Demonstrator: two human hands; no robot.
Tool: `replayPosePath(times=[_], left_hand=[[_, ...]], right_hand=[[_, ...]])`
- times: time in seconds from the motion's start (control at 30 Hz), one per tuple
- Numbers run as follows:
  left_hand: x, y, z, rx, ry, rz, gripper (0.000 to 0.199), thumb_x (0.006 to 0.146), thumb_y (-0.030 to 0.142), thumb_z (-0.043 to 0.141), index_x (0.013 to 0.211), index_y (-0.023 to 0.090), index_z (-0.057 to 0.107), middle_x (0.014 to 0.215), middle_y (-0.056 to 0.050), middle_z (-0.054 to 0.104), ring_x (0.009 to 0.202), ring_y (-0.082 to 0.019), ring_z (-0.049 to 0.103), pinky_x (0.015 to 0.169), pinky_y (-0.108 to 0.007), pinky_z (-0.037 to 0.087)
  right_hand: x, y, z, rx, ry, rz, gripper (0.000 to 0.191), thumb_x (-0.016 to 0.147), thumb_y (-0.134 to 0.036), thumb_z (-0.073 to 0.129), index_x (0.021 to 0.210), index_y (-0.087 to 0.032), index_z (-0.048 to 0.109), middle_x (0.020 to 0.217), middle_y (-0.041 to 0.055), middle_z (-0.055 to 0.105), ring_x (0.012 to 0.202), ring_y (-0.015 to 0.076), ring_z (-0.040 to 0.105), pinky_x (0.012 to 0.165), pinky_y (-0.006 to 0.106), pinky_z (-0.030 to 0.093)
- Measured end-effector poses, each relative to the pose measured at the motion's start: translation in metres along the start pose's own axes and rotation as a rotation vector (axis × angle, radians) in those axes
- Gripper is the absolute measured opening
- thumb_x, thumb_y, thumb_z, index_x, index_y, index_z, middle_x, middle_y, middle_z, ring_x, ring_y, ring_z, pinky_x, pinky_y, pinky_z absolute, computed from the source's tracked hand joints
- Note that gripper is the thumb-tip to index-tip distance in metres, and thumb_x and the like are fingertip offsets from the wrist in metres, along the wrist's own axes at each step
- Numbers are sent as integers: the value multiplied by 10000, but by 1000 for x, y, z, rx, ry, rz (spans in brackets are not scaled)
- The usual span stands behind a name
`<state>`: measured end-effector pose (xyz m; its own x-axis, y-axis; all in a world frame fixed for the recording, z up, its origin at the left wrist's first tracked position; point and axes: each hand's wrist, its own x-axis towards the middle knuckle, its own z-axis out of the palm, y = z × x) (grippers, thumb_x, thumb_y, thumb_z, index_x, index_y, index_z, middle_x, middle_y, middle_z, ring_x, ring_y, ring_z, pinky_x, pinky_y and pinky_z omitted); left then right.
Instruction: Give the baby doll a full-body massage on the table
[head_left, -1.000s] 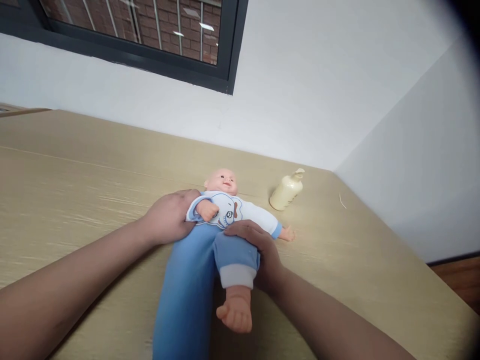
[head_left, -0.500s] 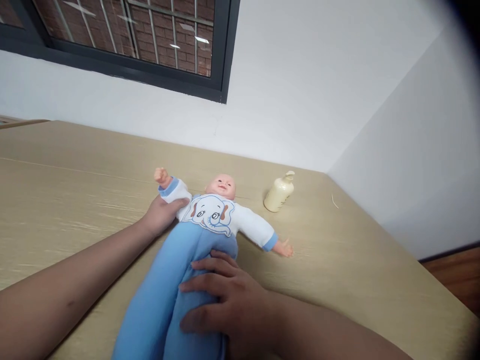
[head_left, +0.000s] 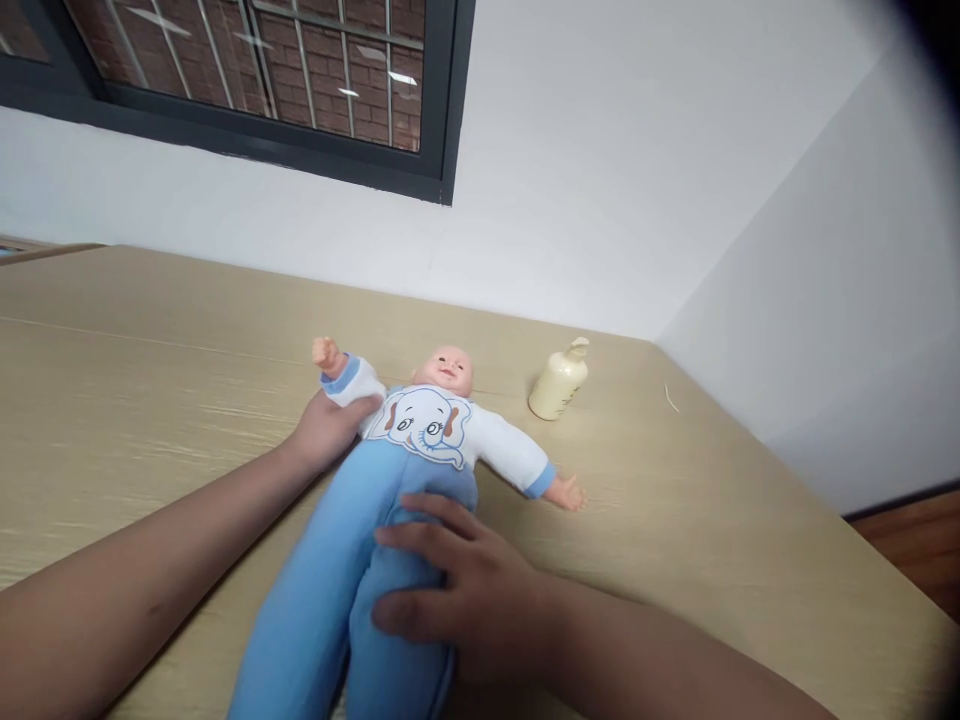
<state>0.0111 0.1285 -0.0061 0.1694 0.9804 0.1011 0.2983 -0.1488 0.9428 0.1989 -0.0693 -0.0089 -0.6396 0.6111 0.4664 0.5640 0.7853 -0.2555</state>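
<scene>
A soft-bodied baby doll (head_left: 431,465) in a white top and plain blue trousers lies on its back on the pale wood-grained surface (head_left: 697,560), head toward the wall and legs toward the person. The left hand (head_left: 326,432) grasps its side below the armpit, thumb over the front and fingers hidden beneath; how tightly cannot be told. That hold probably steadies the torso, and the doll's bent arm seems propped up by the hand under it. The right hand (head_left: 480,585) rests unclenched, fingers spread across one trouser leg, apparently to keep the limp leg down and straight. The doll's other arm lies flung outward, untouched. A glossy cream bottle (head_left: 556,388) with a spout-like top stands beyond that arm, clear of both hands.
</scene>
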Motion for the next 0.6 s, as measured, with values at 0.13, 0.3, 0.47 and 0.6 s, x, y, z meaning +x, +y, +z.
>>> replayPosePath(times=[0.13, 0.3, 0.47, 0.6], left_hand=[[-6, 4, -3, 225, -89, 174, 419, 816, 532, 622, 1071, 200, 642, 1107, -81, 732, 1041, -327, 676, 876, -391, 539], [-13, 19, -3, 574, -251, 431, 354, 863, 448, 586, 1159, 259, 633, 1177, -53, 711, 1055, -300, 672, 824, -348, 508], [-15, 19, -1, 757, -249, 504, 497, 884, 414, 564, 1358, 267, 566, 1315, -103, 658, 1156, -326, 635, 906, -394, 492], [-16, 20, -1, 688, -258, 502, 500, 868, 389, 576, 1355, 279, 578, 1352, -81, 648, 1202, -317, 614, 950, -390, 482]], right_hand=[[-4, 12, -8, 181, 273, 140, 480, 830, -282, 709, 1304, -296, 637, 1444, 97, 545, 1345, 282, 540, 1115, 420, 462], [-2, 27, -12, 278, 467, 352, 420, 839, -227, 737, 1247, -322, 702, 1341, 80, 622, 1208, 255, 637, 1052, 417, 517], [7, 43, -12, 448, 442, 448, 315, 872, -260, 729, 1185, -289, 727, 1172, 43, 716, 1090, 222, 687, 967, 388, 571], [13, 47, -16, 433, 412, 448, 310, 834, -281, 766, 1142, -258, 735, 1143, 44, 727, 1067, 232, 697, 969, 407, 573]])
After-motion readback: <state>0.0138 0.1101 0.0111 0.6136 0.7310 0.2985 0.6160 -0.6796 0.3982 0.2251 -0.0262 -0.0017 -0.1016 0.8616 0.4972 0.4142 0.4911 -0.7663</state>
